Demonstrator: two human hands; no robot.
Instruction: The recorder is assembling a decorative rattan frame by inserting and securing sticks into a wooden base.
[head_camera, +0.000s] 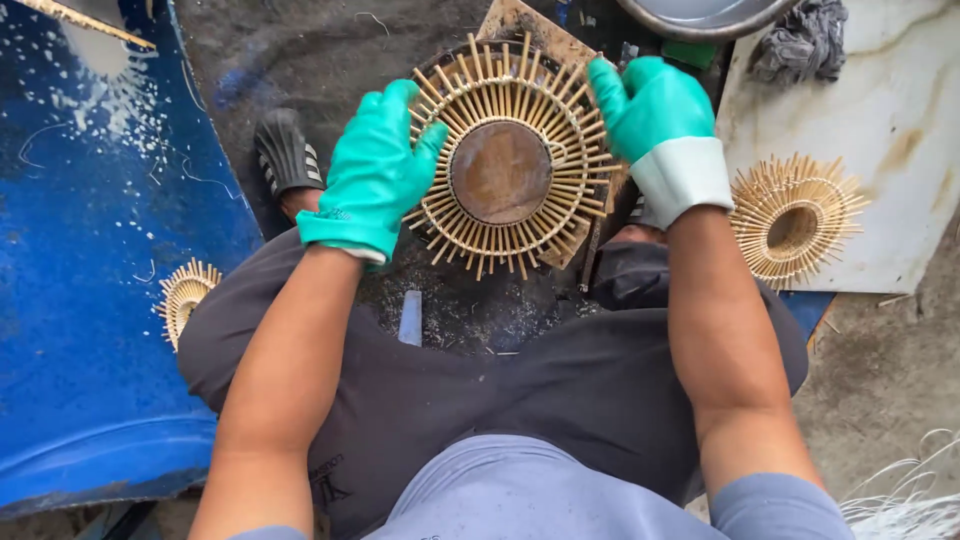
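The stick wheel (512, 160), a ring of bamboo sticks around a round brown disc (500, 172), lies on a board (520, 20) between the knees. The left hand (375, 175) grips its left rim; the right hand (650, 105) clasps its upper right rim. A second wheel (793, 218) rests right of it on a pale slab (890, 110); a third (183, 297) lies left, on the blue sheet (80, 300).

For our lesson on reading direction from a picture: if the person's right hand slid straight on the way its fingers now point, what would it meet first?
The right hand points up and left over the sunburst stick ring. Going on, it would likely meet the wooden board behind the ring first, though depth is unclear.
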